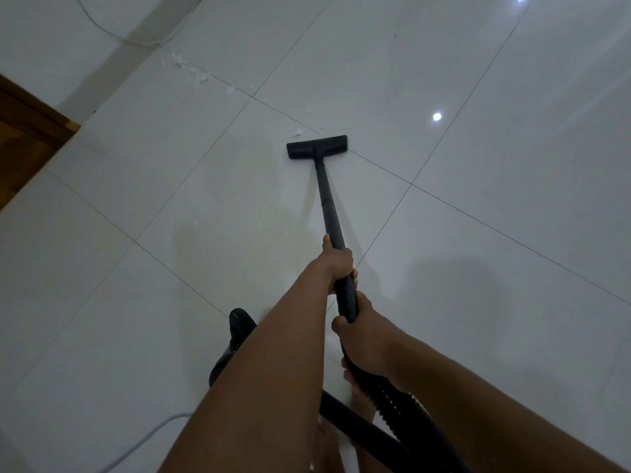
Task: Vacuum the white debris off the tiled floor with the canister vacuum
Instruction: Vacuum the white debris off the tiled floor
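Status: the blk flat vacuum floor head (317, 146) sits on the glossy pale tiled floor (478, 268), approx mid-frame, at 12 o'clock of both hands. The left hand (336, 264) is higher up the blk wand tube (327, 199), fingers (355, 274) clenched round it. The right hand (362, 332), at 5 o'clock of the left, grips the handle end where the blk ribbed hose (392, 401) joins. The blk canister body (235, 339) is low at 7 o'clock, partly behind the left forearm.

Progress looks early-to-mid. The nearest white scrap (297, 132) lies just beside the head's left corner, at 11 o'clock of it, not yet picked up. More white paper-like debris (201, 77) is strung along the grout line further toward 11 o'clock, up to the wall. One tiny white speck (196, 222) lies at 9 o'clock of the wand. Tiles to the right show no debris; cleaned or never dirty, can't tell. Left to do, prob.: run the head out along that trail.
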